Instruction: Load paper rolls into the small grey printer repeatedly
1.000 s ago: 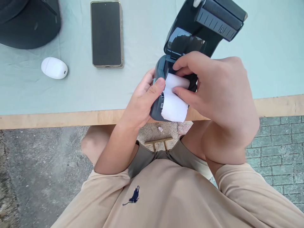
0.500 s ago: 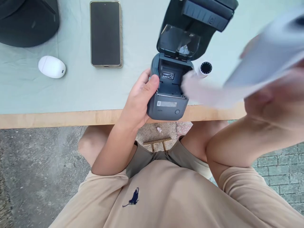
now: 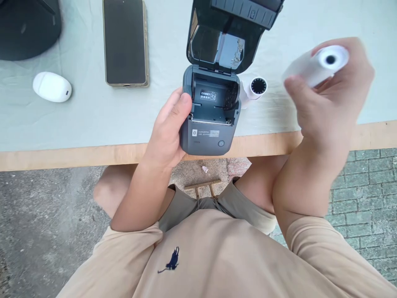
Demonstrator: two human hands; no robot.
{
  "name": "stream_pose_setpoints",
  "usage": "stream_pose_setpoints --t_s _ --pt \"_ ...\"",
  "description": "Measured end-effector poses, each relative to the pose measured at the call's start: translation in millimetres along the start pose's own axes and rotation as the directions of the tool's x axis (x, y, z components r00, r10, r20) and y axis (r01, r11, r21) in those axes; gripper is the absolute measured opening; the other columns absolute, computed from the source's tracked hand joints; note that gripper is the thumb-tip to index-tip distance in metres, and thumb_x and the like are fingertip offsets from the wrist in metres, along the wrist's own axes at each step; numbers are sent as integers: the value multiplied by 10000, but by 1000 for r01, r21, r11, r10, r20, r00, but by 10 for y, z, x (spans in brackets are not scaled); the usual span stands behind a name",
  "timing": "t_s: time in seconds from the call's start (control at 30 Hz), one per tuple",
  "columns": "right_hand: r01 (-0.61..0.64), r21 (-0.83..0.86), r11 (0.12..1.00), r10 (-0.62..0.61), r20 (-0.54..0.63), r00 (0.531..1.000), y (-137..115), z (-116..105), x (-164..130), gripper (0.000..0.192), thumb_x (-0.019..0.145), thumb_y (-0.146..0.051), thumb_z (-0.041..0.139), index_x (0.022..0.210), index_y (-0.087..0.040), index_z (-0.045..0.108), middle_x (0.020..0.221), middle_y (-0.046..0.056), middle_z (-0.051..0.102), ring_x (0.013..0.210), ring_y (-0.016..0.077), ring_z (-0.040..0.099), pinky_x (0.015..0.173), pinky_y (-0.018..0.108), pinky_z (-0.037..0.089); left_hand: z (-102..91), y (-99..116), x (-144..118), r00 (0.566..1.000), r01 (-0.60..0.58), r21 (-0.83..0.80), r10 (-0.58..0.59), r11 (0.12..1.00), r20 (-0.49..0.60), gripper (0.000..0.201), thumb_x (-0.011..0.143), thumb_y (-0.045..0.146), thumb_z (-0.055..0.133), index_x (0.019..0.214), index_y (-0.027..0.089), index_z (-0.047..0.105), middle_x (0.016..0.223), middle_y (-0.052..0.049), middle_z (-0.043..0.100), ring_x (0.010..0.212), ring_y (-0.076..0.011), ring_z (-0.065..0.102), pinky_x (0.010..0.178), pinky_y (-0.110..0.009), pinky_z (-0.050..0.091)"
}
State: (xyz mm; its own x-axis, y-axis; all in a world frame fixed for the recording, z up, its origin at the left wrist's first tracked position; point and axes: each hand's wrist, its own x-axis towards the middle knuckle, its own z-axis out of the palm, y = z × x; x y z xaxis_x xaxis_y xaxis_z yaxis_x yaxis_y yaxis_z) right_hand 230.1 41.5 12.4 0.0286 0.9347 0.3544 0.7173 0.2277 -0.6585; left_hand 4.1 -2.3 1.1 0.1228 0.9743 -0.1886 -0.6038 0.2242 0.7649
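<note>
My left hand (image 3: 170, 128) grips the left side of a dark grey label printer (image 3: 206, 138), thumb over its rim. The printer's lid (image 3: 226, 41) stands raised, and the paper bay under it holds no roll; a small printed label and a power button show on the body. Off to the right, my right hand (image 3: 335, 91) is closed around a white paper roll (image 3: 310, 68), whose dark core hole faces me. The roll is apart from the printer. Another white roll with a black ribbed core (image 3: 257, 86) lies on the table just right of the printer.
A smartphone (image 3: 125, 45) lies left of the printer on the pale green tablecloth (image 3: 85, 120). Beyond it are a white oval case (image 3: 52, 87) and a large black object (image 3: 27, 31), partly out of view. The table's wooden edge (image 3: 71, 159) runs in front of me.
My right hand has drawn the paper roll inward and turned its end toward me; a blurred trailing strip no longer shows. The left hand still holds the printer, and the view has shifted slightly.
</note>
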Motion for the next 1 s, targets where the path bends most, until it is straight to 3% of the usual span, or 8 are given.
stream_pose_setpoints --t_s 0.1,0.2,0.27,0.37,0.53,0.67,0.9,1.0 --pt "-97 -110 989 101 35 994 81 0 29 289 626 -275 733 875 -202 606 837 2 601 766 80 515 702 246 390 -3 -8 -2 1000 -12 5 12 1000 -3 279 900 370 492 1078 207 632 1010 -51 688 1115 -244 620 973 -348 494" --pt "-141 -209 968 164 94 982 95 -36 23 556 589 -297 767 1100 -228 561 932 15 631 825 108 559 731 264 405 -8 -9 -2 1000 -16 7 16 1000 10 283 904 372 482 1092 214 622 1033 -53 682 1124 -254 614 962 -365 502" --pt "-63 -231 971 76 47 996 -12 -82 -30 681 624 -321 749 1237 -226 469 1134 48 595 1005 145 579 765 266 419 -11 -5 -2 1000 -11 9 11 1000 18 287 904 369 482 1107 213 612 1040 -56 679 1138 -262 604 963 -375 501" --pt "119 -228 966 -155 -151 976 -269 -111 -150 454 757 -373 630 1156 -193 508 1180 65 557 995 138 587 616 241 368 -13 -1 -3 999 6 7 -6 1000 34 308 906 370 476 1137 208 599 1068 -72 673 1192 -280 566 973 -389 494" --pt "102 -241 965 -56 193 980 -431 82 -223 409 751 -303 627 1150 -250 552 1162 33 559 547 10 455 611 254 476 -6 2 -3 999 12 -3 -12 1000 39 303 918 359 435 1128 226 608 1111 -71 671 1279 -287 489 1001 -382 473" --pt "98 -265 959 -38 222 974 -363 238 -182 402 749 -196 589 1130 -316 539 1040 -18 598 555 19 469 709 267 494 1 9 3 998 31 -5 -31 1000 53 309 937 342 383 1103 217 611 1133 -71 667 1276 -276 493 1019 -375 457" --pt "66 180 981 -52 -79 996 -543 230 -258 462 687 -163 519 1130 -257 430 1108 6 488 902 79 533 613 203 451 -5 14 9 999 32 7 -32 999 3 278 917 393 437 978 220 647 1049 -58 683 1242 -241 530 1012 -321 460" --pt "-129 444 887 119 50 992 -579 178 -180 428 745 -226 333 1162 -288 259 1232 11 419 947 91 568 651 257 517 -4 20 3 1000 16 -11 -15 1000 14 285 928 384 419 989 214 639 1053 -64 676 1243 -230 527 1004 -332 469"
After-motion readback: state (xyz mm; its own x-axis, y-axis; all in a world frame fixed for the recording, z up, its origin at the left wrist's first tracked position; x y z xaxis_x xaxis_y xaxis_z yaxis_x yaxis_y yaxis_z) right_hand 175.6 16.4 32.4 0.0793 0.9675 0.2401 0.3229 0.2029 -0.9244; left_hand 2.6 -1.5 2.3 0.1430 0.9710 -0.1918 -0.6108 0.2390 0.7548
